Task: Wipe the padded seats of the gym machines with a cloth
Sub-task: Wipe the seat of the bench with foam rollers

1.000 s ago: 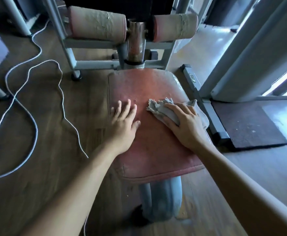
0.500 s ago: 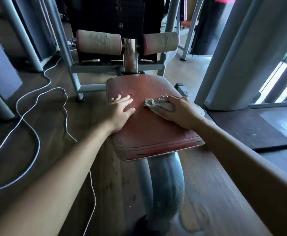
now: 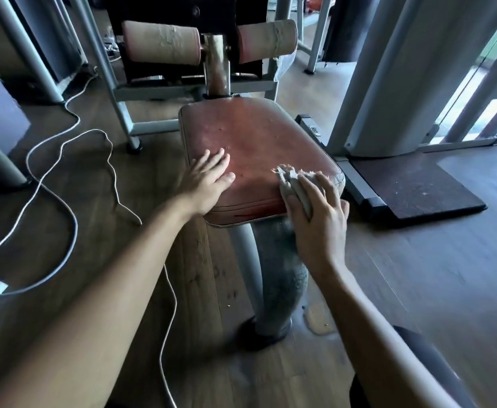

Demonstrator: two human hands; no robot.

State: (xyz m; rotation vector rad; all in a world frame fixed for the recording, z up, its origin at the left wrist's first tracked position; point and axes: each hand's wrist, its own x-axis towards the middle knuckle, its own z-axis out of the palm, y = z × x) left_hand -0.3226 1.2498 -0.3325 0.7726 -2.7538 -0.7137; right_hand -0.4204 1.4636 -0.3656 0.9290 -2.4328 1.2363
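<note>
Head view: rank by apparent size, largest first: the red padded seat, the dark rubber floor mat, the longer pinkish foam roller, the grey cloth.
1. Worn red padded seat
2. Dark rubber floor mat
3. Longer pinkish foam roller, farther from the camera
4. Crumpled grey cloth, partly hidden under the right hand; full size unsure

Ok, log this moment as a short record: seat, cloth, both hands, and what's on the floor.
seat: red, padded, worn, on a grey post
cloth: pale, bunched, at the seat's near right corner
right hand: grips the cloth against the seat's edge
left hand: flat, fingers straight, on the seat's left side
behind seat: two padded rollers
floor: white cable to the left, dark mat to the right
</note>
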